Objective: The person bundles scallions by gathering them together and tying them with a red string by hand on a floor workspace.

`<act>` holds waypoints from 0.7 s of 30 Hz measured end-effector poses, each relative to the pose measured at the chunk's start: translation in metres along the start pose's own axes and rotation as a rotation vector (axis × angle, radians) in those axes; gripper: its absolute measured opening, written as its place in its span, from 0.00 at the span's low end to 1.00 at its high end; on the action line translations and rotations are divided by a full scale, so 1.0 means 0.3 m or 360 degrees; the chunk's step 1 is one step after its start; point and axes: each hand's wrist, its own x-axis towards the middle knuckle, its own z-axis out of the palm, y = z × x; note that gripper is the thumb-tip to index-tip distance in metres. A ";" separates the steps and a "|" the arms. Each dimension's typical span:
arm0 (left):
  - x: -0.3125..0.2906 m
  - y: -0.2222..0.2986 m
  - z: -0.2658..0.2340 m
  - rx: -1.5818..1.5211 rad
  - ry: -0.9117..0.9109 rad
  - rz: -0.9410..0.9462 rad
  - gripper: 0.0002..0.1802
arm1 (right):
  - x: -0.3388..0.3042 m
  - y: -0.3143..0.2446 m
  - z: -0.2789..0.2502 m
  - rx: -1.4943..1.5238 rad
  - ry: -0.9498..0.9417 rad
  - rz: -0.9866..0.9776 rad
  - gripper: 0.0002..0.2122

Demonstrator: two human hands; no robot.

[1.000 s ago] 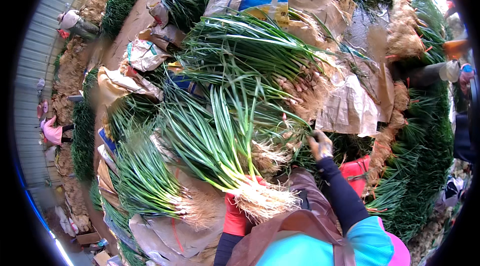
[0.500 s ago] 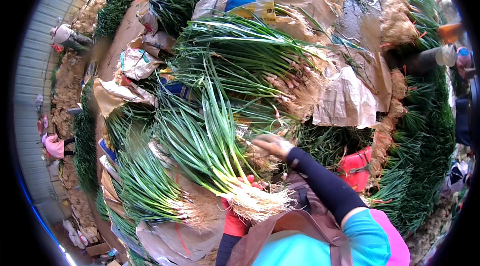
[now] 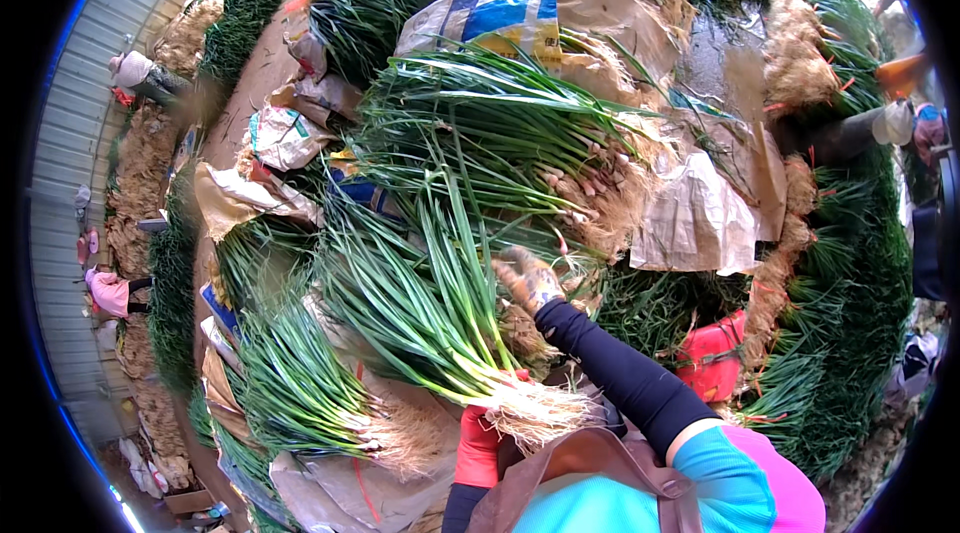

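My left hand [image 3: 478,430], in a red glove, is closed around a bunch of spring onions [image 3: 455,323] just above their pale roots. The green leaves fan away toward the upper left, and the roots hang over my brown apron. My right hand [image 3: 528,280], in a dirty light glove, reaches out just right of the bunch's leaves with fingers stretched out and apart; nothing shows in it. Beyond it lies a large heap of spring onions [image 3: 490,133], roots to the right. At the lower left rests another pile of spring onions [image 3: 300,373] on brown paper sacking.
A red plastic container [image 3: 713,358] stands right of my right forearm. Crumpled white sacking [image 3: 695,218] lies beyond it. Tied onion bundles [image 3: 850,313] line the right side. Other people are at the edges, one in pink [image 3: 108,293] at the far left by a metal wall.
My right hand has shifted slightly left, closer to the held bunch, and its fingers have spread. My left hand still grips the spring onions, whose roots have turned a little.
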 end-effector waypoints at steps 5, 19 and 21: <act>0.000 -0.012 -0.044 0.0206 0.0018 -0.0116 0.31 | 0.180 -0.096 0.011 -0.0184 -0.0468 -0.0073 0.28; -0.055 -0.007 -0.028 -0.0085 0.0149 0.0062 0.33 | 0.434 -0.175 -0.120 -0.1462 -0.0321 -0.0789 0.10; -0.046 -0.002 -0.029 -0.0089 0.0156 0.0050 0.34 | 0.419 -0.210 -0.147 -0.1188 -0.0025 -0.0573 0.09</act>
